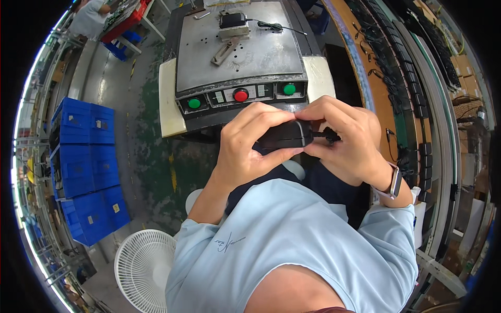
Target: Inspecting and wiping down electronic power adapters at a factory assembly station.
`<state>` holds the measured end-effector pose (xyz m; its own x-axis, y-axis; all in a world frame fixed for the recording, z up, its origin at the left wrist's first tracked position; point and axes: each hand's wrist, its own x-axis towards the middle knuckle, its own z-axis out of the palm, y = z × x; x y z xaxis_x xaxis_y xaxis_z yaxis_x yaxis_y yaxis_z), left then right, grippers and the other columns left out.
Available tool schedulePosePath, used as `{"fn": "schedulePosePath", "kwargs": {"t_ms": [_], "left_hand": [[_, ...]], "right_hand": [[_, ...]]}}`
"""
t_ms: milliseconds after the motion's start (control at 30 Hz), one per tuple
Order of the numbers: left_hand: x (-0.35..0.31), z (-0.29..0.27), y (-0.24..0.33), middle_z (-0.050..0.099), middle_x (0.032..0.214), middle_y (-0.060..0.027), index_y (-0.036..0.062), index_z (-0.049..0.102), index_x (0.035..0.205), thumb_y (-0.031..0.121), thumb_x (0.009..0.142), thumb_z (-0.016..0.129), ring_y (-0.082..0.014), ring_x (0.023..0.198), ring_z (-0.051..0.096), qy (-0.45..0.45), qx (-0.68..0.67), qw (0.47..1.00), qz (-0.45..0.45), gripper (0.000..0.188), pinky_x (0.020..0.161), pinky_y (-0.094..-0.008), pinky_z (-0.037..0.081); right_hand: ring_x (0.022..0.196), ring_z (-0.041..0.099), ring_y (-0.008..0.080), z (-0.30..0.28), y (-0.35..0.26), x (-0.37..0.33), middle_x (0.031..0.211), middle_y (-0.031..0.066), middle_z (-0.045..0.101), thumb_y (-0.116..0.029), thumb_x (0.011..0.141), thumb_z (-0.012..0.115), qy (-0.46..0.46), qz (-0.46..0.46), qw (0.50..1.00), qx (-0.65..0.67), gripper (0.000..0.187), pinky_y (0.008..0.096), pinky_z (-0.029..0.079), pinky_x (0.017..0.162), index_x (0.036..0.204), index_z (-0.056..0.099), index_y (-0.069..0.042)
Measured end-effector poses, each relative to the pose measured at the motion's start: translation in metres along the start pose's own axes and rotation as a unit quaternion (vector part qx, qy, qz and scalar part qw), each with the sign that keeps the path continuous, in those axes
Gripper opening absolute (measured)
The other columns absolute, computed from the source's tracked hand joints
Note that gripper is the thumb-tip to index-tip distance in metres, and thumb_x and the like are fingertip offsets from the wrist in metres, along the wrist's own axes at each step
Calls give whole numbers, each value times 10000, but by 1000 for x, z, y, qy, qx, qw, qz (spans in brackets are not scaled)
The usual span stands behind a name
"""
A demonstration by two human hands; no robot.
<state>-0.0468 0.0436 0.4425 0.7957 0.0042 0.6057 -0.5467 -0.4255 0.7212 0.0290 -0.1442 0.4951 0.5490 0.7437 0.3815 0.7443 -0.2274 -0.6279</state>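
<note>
In front of my chest I hold a black power adapter [284, 134] between both hands. My left hand [242, 143] is closed around its left part, thumb below and fingers above. My right hand [347, 133] pinches its right end, where a bundled black cable [327, 135] shows partly behind the fingers. A seam line runs across the case near the right fingertips. Beyond my hands, a second black adapter [233, 20] rests on a metal block fixture [234, 32] on the machine's plate, its coiled cable [269, 25] stretching right.
The machine's front panel has two green buttons [194, 103] and one red button [240, 95]. Blue bins [86, 169] stack at left; a white fan [146, 268] stands near left. At right runs a conveyor line [412, 94] with several adapters. A person [90, 21] works far left.
</note>
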Motion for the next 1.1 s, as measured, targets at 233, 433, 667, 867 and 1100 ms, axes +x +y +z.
{"fn": "schedulePosePath", "kwargs": {"t_ms": [233, 433, 667, 867, 1100], "left_hand": [[-7, 5, -6, 651, 813, -58, 22, 676, 922, 54, 589, 812, -187, 654, 554, 28, -31, 998, 42, 361, 612, -279, 489], [-2, 8, -7, 628, 722, -48, 30, 660, 850, 84, 679, 762, -173, 584, 522, 63, -4, 998, 20, 206, 551, -271, 445], [26, 19, -74, 597, 664, -33, 45, 574, 766, 126, 883, 572, -142, 524, 483, 122, -61, 978, -156, 143, 504, -264, 371], [100, -68, -256, 652, 902, -78, 23, 595, 995, 133, 819, 732, -155, 775, 611, 222, 155, 942, -196, 249, 688, -271, 487], [141, -92, -316, 615, 1210, -165, 13, 456, 1362, 167, 697, 847, -232, 1145, 569, 54, -22, 986, -154, 786, 973, -354, 451]], "right_hand": [[632, 541, 138, 0, 5, -1, 821, 42, 634, 3, 594, 778, -64, -2, 996, 66, 315, 230, 454, 600, 857, 604, -17], [645, 544, 157, 8, 13, 6, 811, 73, 631, -6, 629, 762, -62, 13, 991, 120, 348, 253, 465, 628, 936, 597, -9], [656, 556, 179, 41, 70, 4, 776, 95, 608, -4, 746, 684, -178, 38, 971, 157, 318, 254, 459, 614, 1044, 571, 0], [688, 496, 104, -27, 114, 66, 824, 47, 578, -109, 896, 620, 58, 257, 929, 261, 172, 240, 431, 632, 1033, 565, -21], [757, 482, 97, -58, 188, 133, 913, 57, 575, -244, 990, 546, 92, 221, 945, 221, 268, 222, 414, 677, 1122, 573, -12]]}}
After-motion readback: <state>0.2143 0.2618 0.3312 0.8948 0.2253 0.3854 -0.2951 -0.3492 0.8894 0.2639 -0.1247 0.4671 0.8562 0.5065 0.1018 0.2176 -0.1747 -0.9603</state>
